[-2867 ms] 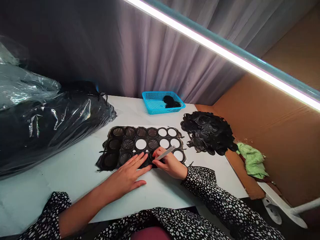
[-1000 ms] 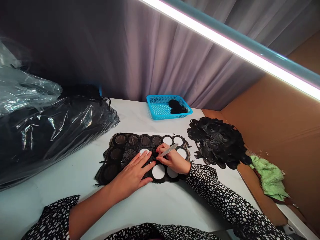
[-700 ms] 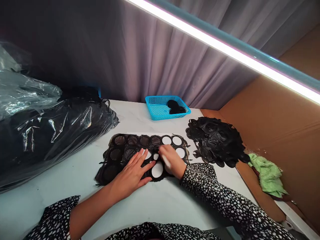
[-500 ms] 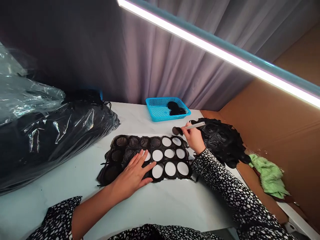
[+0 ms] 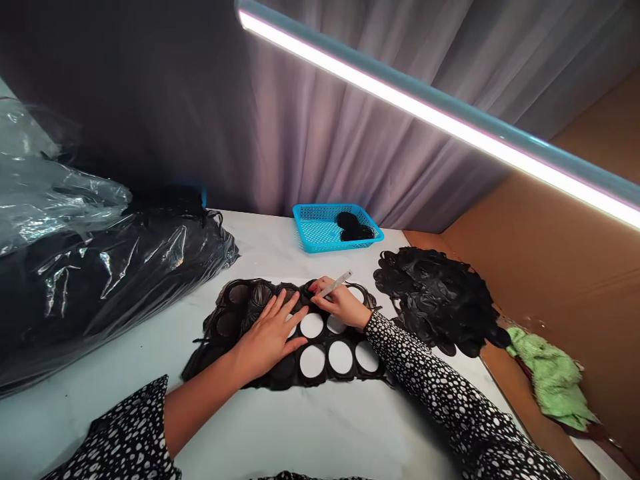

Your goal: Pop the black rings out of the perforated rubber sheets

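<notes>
The left hand lies flat on a black perforated sheet, its fingers spread and pressing the sheet down, while the right hand pinches one slim pale tool, flat like a spatula, with its tip down among the sheet's upper openings. The two hands are apart but just beside each other, both forearms reaching in from the near edge of the bench, with spotted black-and-white sleeves on the arms.

The sheet lies on the bench, between the two piles of black material. Four whole white circles show through it, three in its near row and one in the row above, with others partly hidden by the hands. The openings at its far left look dark and filled, though their number is hard to count.

Beyond the sheet sits one blue plastic basket holding a small bunch of black pieces. To the right of the sheet lies one large heap of black pieces, and past it one green cloth. To the left of the sheet is one big black bundle in clear plastic
</notes>
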Motion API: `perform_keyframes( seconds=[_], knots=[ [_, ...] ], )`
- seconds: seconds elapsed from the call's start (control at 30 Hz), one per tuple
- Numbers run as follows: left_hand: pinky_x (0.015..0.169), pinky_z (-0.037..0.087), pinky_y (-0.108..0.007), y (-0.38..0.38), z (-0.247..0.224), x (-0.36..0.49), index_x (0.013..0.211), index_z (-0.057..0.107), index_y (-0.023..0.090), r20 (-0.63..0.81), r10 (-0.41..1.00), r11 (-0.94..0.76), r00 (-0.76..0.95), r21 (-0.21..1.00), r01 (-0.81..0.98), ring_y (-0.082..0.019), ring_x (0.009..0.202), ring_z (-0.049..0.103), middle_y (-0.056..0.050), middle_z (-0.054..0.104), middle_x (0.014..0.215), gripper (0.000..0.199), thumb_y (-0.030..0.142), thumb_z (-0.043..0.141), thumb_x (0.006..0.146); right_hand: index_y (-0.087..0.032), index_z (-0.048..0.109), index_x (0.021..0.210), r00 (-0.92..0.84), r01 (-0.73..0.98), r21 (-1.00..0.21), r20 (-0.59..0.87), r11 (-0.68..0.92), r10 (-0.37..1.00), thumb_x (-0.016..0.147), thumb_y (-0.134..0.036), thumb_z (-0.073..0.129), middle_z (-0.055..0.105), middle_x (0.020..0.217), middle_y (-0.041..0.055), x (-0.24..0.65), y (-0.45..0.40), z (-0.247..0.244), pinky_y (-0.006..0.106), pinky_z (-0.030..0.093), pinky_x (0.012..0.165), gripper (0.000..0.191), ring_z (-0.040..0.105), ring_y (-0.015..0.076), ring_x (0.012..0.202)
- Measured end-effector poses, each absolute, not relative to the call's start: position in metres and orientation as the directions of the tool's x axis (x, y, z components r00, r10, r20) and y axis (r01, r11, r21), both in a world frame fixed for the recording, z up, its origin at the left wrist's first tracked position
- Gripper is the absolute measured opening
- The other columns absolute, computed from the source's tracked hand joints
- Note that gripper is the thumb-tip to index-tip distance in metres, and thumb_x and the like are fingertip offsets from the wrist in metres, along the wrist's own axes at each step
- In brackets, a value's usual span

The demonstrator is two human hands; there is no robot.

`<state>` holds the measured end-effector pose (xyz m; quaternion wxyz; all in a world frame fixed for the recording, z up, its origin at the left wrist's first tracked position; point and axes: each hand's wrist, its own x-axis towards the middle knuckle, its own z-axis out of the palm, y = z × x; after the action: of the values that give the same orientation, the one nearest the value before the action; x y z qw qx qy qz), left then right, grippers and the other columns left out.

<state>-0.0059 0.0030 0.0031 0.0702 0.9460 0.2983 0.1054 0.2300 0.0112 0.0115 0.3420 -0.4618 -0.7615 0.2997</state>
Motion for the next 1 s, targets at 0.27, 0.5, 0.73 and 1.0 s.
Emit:
perform_keyframes(
  seconds=[0.27,0.5,0.73,1.0],
  knots=[
    [0.113,0.030,-0.055,0.003,0.006,-0.005,0.146,0.040,0.028,0.141,0.583,-0.808,0.800,0.210,0.551,-0.038,0.146,0.017,-0.010,0.029,0.158,0.056,0.054,0.049,0.097,-0.018,0.055,0.078,-0.357,0.494,-0.787,0.206,0.371,0.911,0.092,-0.027,0.056,0.056,0.103,0.0063,0.230,0.013,0.010,0.032,0.047,0.083,0.017,0.056,0.0174,0.094],
    [0.113,0.030,-0.055,0.003,0.007,-0.005,0.146,0.040,0.029,0.146,0.580,-0.809,0.802,0.221,0.545,-0.037,0.146,0.016,-0.010,0.027,0.159,0.055,0.053,0.048,0.097,-0.019,0.055,0.077,-0.359,0.487,-0.790,0.208,0.373,0.910,0.092,-0.027,0.058,0.057,0.101,0.0057,0.232,0.016,0.009,0.032,0.047,0.082,0.017,0.057,0.0177,0.092],
    [0.114,0.028,-0.055,0.003,0.003,-0.005,0.148,0.037,0.029,0.144,0.586,-0.805,0.797,0.216,0.553,-0.037,0.147,0.015,-0.011,0.027,0.159,0.058,0.052,0.049,0.097,-0.018,0.057,0.084,-0.397,0.630,-0.618,0.264,0.470,0.879,0.093,-0.020,0.055,0.056,0.103,0.0076,0.223,0.003,0.012,0.034,0.047,0.087,0.010,0.054,0.0192,0.096],
    [0.114,0.026,-0.056,0.002,0.000,-0.005,0.146,0.042,0.026,0.146,0.592,-0.802,0.793,0.211,0.560,-0.038,0.147,0.010,-0.012,0.023,0.160,0.054,0.048,0.051,0.097,-0.019,0.054,0.083,-0.052,0.826,-0.523,0.303,0.211,0.952,0.095,-0.019,0.043,0.061,0.076,0.0050,0.222,0.013,0.016,0.030,0.044,0.068,0.015,0.054,0.0190,0.070]
  ],
)
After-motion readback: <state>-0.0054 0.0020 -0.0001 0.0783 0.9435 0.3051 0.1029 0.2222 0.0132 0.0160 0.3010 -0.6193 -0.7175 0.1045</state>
